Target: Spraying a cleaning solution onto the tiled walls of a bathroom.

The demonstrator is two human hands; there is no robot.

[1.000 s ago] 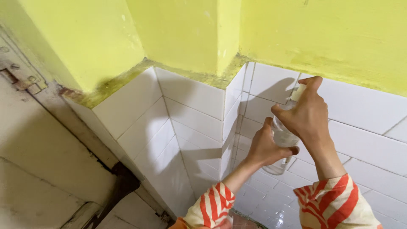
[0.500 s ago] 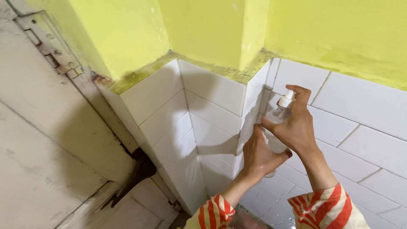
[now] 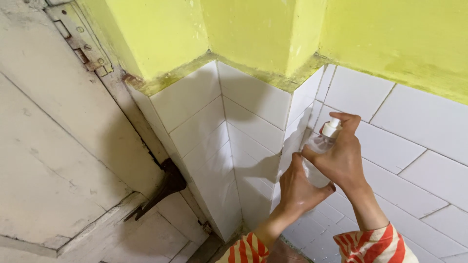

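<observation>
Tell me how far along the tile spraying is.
Done: nothing I can confirm; the white tiles show no clear wet patches or streaks. In hand: both hands hold the clear spray bottle, the right hand with a finger on the white nozzle, the left hand gripping its base, aimed toward the tiled corner. Left: no cloth or wiping is in view.

The spray bottle (image 3: 322,146) sits right of centre in the frame, held between both hands in front of the tiled wall (image 3: 414,146). The right hand (image 3: 341,156) wraps it from the right, one finger on top of the nozzle; the left hand (image 3: 298,187) lies just below and left, touching the bottle's underside. The tiled corner column (image 3: 229,146) stands left of the hands. The door (image 3: 53,146) fills the left of the frame, its hinge (image 3: 80,41) at upper left.
</observation>
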